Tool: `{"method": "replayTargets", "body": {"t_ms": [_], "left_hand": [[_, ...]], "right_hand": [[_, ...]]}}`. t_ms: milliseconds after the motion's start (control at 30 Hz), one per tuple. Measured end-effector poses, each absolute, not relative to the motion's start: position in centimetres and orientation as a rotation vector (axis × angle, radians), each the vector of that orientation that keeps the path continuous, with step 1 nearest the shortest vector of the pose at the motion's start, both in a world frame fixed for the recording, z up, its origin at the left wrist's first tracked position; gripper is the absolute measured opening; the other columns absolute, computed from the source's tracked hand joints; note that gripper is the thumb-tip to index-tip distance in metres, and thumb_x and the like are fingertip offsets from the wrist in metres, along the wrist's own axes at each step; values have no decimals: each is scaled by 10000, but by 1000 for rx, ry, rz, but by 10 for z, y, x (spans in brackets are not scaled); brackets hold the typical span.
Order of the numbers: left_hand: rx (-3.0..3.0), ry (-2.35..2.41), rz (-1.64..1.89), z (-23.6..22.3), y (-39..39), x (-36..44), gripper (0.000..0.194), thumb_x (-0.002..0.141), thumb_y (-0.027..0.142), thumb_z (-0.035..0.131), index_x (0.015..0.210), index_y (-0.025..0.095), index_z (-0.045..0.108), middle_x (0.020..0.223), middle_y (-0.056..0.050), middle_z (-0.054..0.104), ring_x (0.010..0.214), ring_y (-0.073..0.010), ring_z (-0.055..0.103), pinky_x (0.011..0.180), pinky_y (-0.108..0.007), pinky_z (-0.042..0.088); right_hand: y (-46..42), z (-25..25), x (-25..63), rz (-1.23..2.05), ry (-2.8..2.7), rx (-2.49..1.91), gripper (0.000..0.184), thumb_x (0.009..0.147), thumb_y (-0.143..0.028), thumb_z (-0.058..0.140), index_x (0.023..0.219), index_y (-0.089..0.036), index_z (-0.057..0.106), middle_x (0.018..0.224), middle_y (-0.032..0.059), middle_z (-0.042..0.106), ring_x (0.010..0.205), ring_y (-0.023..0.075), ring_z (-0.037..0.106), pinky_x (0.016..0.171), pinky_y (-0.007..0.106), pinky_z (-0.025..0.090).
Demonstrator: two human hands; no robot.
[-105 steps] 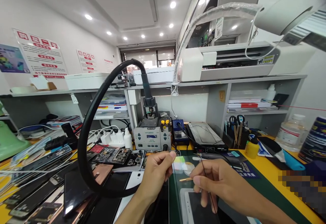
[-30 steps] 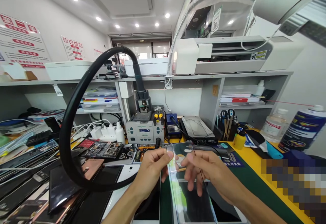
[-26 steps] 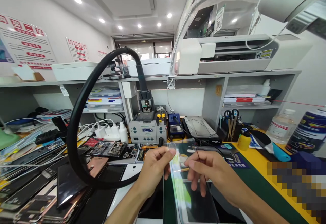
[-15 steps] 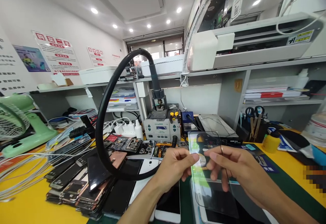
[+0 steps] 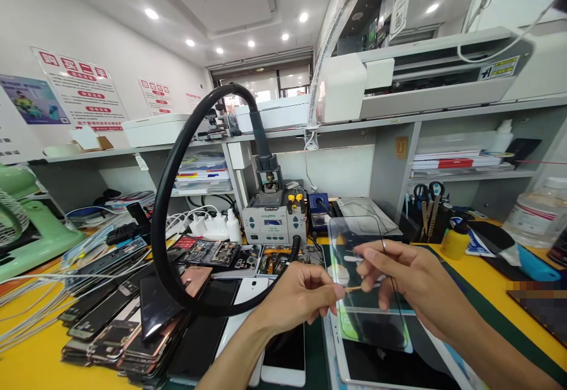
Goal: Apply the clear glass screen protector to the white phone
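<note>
My left hand (image 5: 305, 292) pinches the left edge of a clear, dark-rimmed glass screen protector (image 5: 365, 313), held tilted above the bench. My right hand (image 5: 396, 269) is at its right side, some fingers seen through the glass. Its thumb and fingers are closed on what looks like a cotton swab (image 5: 353, 258), white tip pointing left. A thin tan stick (image 5: 353, 288) spans from my left thumb to my right fingers; whether it belongs to the swab I cannot tell. Below lies a white-framed tablet (image 5: 398, 363) with a dark screen, partly covered by the glass.
Stacked phone parts (image 5: 119, 331) and a white-framed phone (image 5: 283, 357) lie left of my hands. A thick black hose (image 5: 160, 201) loops up from the rework station (image 5: 274, 224). A yellow bottle (image 5: 456, 241) and a scissors holder (image 5: 427, 215) stand at the right.
The view has turned slightly right. My right fingers have shifted against the glass, and the white tip and tan stick now show more plainly. The bright reflection on the glass has shrunk.
</note>
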State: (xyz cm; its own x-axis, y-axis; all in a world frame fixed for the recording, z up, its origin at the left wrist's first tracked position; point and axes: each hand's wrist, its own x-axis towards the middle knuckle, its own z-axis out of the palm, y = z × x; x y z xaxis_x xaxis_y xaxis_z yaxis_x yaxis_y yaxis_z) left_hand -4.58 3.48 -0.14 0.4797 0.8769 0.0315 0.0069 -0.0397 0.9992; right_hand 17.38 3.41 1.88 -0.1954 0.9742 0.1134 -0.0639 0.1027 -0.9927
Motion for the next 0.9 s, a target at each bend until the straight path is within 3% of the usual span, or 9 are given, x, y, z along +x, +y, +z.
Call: {"method": "replayTargets", "body": {"t_ms": [200, 533, 700, 900], "left_hand": [[1469, 839, 716, 0, 32, -45, 388, 728, 517, 827, 695, 159, 681, 616, -18, 661, 473, -76, 461, 384, -199, 322], [1544, 875, 616, 2, 31, -48, 249, 760, 379, 803, 724, 159, 692, 605, 2, 644, 438, -65, 415, 380, -197, 292], [1553, 877, 588, 1, 34, -53, 311, 730, 409, 855, 705, 154, 679, 578, 10, 620, 430, -63, 420, 380, -190, 301], [1514, 868, 675, -3, 34, -48, 347, 791, 484, 812, 812, 169, 671, 576, 47, 549, 460, -63, 412, 384, -166, 314]], "right_hand": [[36, 28, 180, 1237, -1214, -980, 410, 774, -514, 852, 963, -158, 775, 780, 67, 712, 647, 183, 655, 414, 228, 528], [40, 31, 184, 1199, -1222, -928, 388, 800, -497, 827, 953, -147, 758, 787, 63, 705, 645, 186, 660, 407, 240, 556], [42, 30, 184, 1184, -1255, -924, 364, 821, -505, 801, 880, -151, 744, 778, 58, 689, 650, 188, 648, 397, 249, 559], [41, 25, 183, 1182, -1326, -920, 352, 874, -498, 753, 979, -162, 755, 795, 50, 703, 640, 183, 662, 400, 240, 536]]}}
